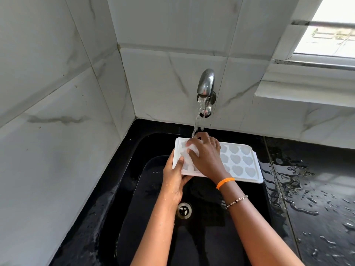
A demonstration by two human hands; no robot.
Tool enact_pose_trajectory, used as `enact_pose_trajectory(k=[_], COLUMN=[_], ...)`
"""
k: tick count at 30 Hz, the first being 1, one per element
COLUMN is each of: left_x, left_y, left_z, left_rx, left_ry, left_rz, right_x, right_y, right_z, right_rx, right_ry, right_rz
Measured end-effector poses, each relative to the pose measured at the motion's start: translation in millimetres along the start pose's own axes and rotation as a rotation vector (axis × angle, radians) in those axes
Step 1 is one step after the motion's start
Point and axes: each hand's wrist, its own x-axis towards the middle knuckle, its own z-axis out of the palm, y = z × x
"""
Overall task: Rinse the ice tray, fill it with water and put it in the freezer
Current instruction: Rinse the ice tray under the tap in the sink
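Observation:
A white ice tray (240,162) with heart-shaped cells is held flat over the black sink (153,237). Water runs from the metal tap (206,84) on the wall onto the tray's far left corner. My left hand (175,176) grips the tray's left end from below, thumb on top. My right hand (206,156) lies flat on the tray's left cells, fingers spread under the stream, covering several cells. An orange band and a beaded bracelet sit on the right wrist.
The drain (184,209) lies at the sink's bottom, under my left forearm. A wet black counter (317,198) with puddles runs to the right. White marble tiles form the corner walls, and a window (330,25) is at the upper right.

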Motion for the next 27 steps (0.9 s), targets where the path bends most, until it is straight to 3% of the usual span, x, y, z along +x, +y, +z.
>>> enact_pose_trajectory(k=[2,18,23,27], left_x=[-1,-8,-6,-5], left_y=[0,4,11,18], left_z=[-3,-9,-17,-25], left_rx=[-0.019,-0.05,-0.069,-0.086], left_ry=[0.031,0.1,0.152,0.152], left_rz=[0.013,0.059,0.081,0.105], right_x=[-2,-8,-7,-4], right_y=[1,1,1,2], right_z=[-2,-2,-6,-4], right_rx=[0.006,-0.105,0.004,-0.077], right_ry=[0.044,-0.112,0.023,-0.031], right_rz=[0.026,-0.014,0.008,0.032])
